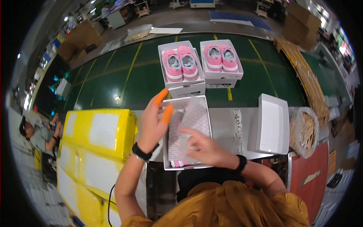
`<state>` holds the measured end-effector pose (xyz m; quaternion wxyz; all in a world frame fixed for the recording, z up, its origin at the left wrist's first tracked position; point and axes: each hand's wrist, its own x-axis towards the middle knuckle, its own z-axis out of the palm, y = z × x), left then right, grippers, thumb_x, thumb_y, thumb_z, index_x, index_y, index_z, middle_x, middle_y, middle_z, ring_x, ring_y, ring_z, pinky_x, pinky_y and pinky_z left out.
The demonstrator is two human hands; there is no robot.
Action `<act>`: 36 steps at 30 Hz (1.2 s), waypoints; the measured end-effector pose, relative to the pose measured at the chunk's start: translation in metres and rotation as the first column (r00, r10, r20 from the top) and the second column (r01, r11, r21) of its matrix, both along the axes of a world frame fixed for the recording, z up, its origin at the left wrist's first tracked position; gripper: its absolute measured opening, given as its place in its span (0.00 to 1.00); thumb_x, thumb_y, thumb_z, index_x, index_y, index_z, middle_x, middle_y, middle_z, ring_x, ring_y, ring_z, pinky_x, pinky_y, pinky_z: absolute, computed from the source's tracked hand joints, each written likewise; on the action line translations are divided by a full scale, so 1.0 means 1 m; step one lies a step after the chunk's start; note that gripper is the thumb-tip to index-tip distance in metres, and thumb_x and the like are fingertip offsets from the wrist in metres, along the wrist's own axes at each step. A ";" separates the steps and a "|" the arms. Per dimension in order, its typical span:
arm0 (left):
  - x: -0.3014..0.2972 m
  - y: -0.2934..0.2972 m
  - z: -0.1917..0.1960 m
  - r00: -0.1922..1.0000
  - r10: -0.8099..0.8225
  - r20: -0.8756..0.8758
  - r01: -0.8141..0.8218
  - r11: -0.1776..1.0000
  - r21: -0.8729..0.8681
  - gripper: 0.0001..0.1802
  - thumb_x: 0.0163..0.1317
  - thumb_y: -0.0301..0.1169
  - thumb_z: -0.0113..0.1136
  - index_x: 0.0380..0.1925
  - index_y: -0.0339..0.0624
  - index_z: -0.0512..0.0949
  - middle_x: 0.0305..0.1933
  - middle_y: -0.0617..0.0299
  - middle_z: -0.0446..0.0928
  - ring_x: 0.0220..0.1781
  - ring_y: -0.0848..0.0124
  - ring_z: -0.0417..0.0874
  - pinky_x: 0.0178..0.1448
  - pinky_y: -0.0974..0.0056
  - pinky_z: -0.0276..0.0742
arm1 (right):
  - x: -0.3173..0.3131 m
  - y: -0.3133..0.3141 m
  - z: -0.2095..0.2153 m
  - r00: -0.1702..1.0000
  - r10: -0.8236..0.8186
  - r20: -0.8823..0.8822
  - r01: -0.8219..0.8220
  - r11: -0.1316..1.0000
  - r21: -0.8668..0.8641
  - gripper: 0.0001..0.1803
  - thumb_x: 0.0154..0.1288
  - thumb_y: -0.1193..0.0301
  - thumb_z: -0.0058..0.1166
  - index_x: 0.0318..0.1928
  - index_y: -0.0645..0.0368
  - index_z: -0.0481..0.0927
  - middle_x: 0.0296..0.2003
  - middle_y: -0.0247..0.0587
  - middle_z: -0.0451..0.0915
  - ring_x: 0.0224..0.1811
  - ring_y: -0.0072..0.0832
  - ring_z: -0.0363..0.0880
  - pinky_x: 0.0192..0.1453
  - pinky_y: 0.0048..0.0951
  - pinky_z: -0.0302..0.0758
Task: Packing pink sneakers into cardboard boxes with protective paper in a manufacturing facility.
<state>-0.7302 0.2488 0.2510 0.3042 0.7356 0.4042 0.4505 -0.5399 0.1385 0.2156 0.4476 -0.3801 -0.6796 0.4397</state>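
In front of me an open white shoebox (211,130) holds printed tissue paper (196,115) folded over its contents. A bit of pink and white shoe (177,163) shows at the box's near end; the paper hides the rest. My left hand (153,123) is over the box's left edge, its fingers apart, with orange covers on two fingertips. My right hand (206,149) is over the paper, index finger stretched leftward and thumb apart from it, slightly blurred. Beyond, two more white boxes each hold a pair of pink shoes (181,63) and pink shoes (221,58).
An empty white box lid (273,125) stands at the right, beside a clear bag of brown paper (304,132). Yellow-wrapped packages (100,132) are stacked at the left. A green conveyor belt (140,83) runs across behind the boxes. Another person (39,138) is at the far left.
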 end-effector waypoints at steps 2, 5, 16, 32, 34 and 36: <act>-0.001 -0.015 0.028 0.935 -0.164 -0.315 0.261 0.918 0.297 0.34 0.61 0.48 0.63 0.63 0.43 0.70 0.56 0.51 0.77 0.49 0.60 0.82 0.52 0.57 0.77 | -0.026 -0.004 -0.011 0.833 0.300 0.465 -0.229 0.952 -0.204 0.30 0.66 0.65 0.58 0.67 0.54 0.66 0.59 0.54 0.72 0.53 0.44 0.76 0.59 0.45 0.71; -0.008 -0.021 0.015 0.679 -0.189 -0.709 0.539 0.784 0.307 0.41 0.56 0.55 0.63 0.66 0.45 0.68 0.62 0.48 0.73 0.61 0.51 0.74 0.66 0.48 0.65 | -0.027 -0.034 -0.024 0.689 0.296 0.662 -0.416 0.909 0.026 0.31 0.67 0.58 0.56 0.68 0.52 0.67 0.61 0.54 0.70 0.65 0.48 0.67 0.69 0.48 0.62; -0.026 0.008 -0.071 0.469 -0.118 -0.875 0.471 0.872 0.135 0.48 0.54 0.62 0.60 0.71 0.50 0.61 0.68 0.46 0.66 0.70 0.50 0.65 0.75 0.41 0.49 | 0.167 -0.062 -0.060 0.315 -0.698 0.643 0.523 0.693 0.497 0.38 0.53 0.68 0.66 0.65 0.62 0.66 0.52 0.54 0.78 0.57 0.48 0.76 0.60 0.42 0.73; -0.045 -0.039 -0.011 0.762 -0.155 0.629 0.502 0.754 -0.424 0.50 0.63 0.51 0.62 0.74 0.43 0.44 0.71 0.54 0.58 0.62 0.64 0.73 0.66 0.61 0.70 | 0.050 -0.068 0.066 0.608 -0.044 -0.793 -0.369 0.869 -0.331 0.39 0.57 0.86 0.55 0.69 0.61 0.58 0.54 0.47 0.79 0.59 0.31 0.77 0.61 0.32 0.74; -0.052 -0.046 0.001 0.743 0.016 0.669 0.457 0.719 -0.524 0.42 0.65 0.45 0.62 0.70 0.38 0.54 0.66 0.53 0.66 0.59 0.66 0.76 0.62 0.61 0.73 | 0.027 -0.057 0.042 0.740 -0.018 -0.672 -0.390 0.803 -0.451 0.39 0.63 0.82 0.56 0.71 0.61 0.53 0.51 0.44 0.81 0.48 0.23 0.80 0.51 0.25 0.74; -0.074 -0.048 -0.002 0.813 0.040 0.581 0.354 0.759 -0.547 0.37 0.66 0.43 0.61 0.67 0.37 0.58 0.63 0.53 0.69 0.58 0.66 0.76 0.61 0.62 0.74 | 0.001 -0.045 0.038 0.720 -0.071 -0.690 -0.417 0.751 -0.512 0.41 0.64 0.73 0.60 0.73 0.58 0.52 0.40 0.41 0.84 0.37 0.23 0.80 0.44 0.27 0.76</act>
